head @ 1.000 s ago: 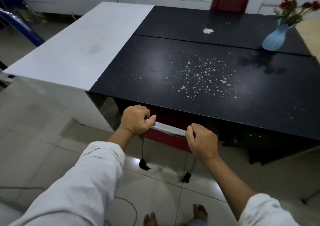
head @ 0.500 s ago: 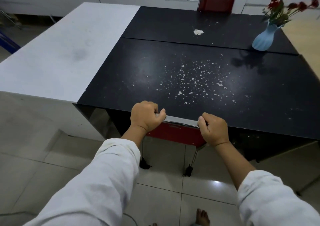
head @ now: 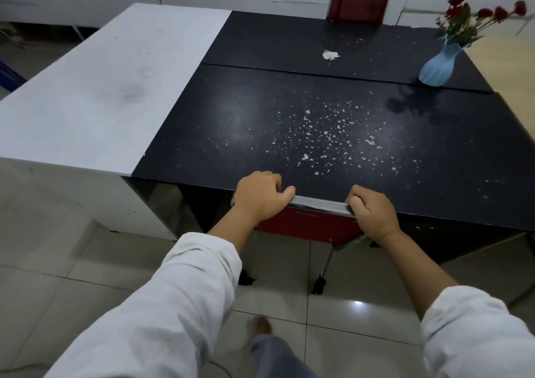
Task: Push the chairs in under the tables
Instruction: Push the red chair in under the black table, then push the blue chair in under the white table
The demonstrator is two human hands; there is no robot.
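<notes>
Both your hands grip the chair's top rail at the black table's near edge.

Nearest: a bare foot [head: 262, 324] on the tile floor [head: 86, 285], white sleeves on both arms. L hand [head: 260, 196] has fingers curled over the metal rail [head: 320, 203], thumb along its near side; R hand [head: 373, 212] is fisted round the rail's other end. The chair [head: 309, 227] has its red back just below the table [head: 289, 134] edge, rail touching or right against it, can't tell which; seat hidden underneath, two rear legs w/ black feet on the tiles. Tabletop is flecked w/ white bits. White table [head: 101, 88] abuts on the left. Further back: a second black top w/ a blue vase [head: 438, 64] of red flowers, another red chair [head: 359, 4] at the far side.
</notes>
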